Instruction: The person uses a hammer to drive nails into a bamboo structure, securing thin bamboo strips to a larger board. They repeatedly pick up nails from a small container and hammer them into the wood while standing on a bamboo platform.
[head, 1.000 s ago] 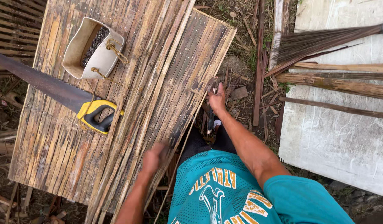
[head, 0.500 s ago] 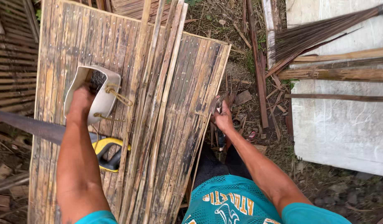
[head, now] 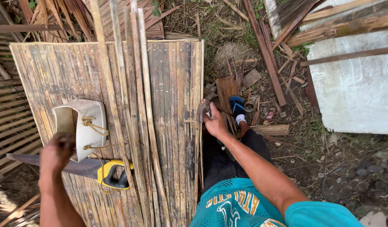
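Observation:
A bamboo slat panel (head: 168, 84) lies flat in front of me, with long loose bamboo strips (head: 131, 84) lying lengthwise on it. A white cut plastic container (head: 91, 126) with a rope handle sits on its left part. Just below it lies a handsaw (head: 112, 174) with a yellow and black handle. My left hand (head: 55, 153) hovers over the saw blade beside the container, fingers curled closed; what is inside them is hidden. My right hand (head: 213, 122) is at the panel's right edge, closed around a dark tool (head: 201, 108) that touches the edge.
My foot in a blue sandal (head: 237, 105) stands on the ground among wood scraps right of the panel. A pale flat sheet (head: 353, 92) crossed by wooden poles lies at the far right. More bamboo slats (head: 9, 117) lie to the left.
My left hand reached up to the white container, then drew back toward me with fingers closed. My right hand stayed at the panel's right edge.

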The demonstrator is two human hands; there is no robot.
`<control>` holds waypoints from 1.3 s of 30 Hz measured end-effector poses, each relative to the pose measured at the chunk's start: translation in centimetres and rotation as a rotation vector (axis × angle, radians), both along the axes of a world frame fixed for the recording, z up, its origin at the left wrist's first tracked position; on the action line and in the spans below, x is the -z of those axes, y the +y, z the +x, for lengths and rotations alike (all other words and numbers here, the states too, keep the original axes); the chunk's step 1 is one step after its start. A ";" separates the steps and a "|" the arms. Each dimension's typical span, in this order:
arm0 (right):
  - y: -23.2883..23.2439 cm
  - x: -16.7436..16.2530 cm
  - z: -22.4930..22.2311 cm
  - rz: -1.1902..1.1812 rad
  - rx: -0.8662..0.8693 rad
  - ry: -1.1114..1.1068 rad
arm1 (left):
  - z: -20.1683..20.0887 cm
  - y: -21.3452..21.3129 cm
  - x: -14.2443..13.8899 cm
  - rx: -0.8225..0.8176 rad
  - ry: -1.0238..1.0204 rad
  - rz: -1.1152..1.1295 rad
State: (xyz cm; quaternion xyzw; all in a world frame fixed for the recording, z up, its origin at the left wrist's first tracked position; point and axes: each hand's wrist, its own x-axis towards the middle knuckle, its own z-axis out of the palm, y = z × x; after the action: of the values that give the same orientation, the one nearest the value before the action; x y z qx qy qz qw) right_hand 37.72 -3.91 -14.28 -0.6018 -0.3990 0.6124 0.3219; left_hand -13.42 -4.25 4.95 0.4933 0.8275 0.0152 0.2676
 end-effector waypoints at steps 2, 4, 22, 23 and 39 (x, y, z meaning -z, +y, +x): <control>-0.2 -0.5 0.2 0.001 -0.036 -0.044 | 1.9 0.4 -3.4 -0.140 -0.097 0.261; 0.2 -1.2 0.3 0.003 -0.060 -0.112 | 5.1 2.9 -5.8 -0.068 -0.167 0.544; 0.5 -2.7 0.6 -0.025 -0.080 -0.032 | 43.2 23.8 9.9 0.871 0.058 0.293; 0.6 -2.8 0.7 -0.008 -0.091 -0.045 | 43.3 23.6 10.2 0.895 0.048 0.359; 2.4 -0.4 2.9 -0.431 0.833 1.303 | 43.5 23.3 10.7 0.910 0.050 0.322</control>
State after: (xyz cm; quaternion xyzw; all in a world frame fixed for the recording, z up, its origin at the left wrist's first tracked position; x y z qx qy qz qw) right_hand 40.57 -1.47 -13.84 -0.2714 0.2536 0.7339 0.5688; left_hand 30.05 19.07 -5.70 0.8406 0.5210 0.0126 0.1473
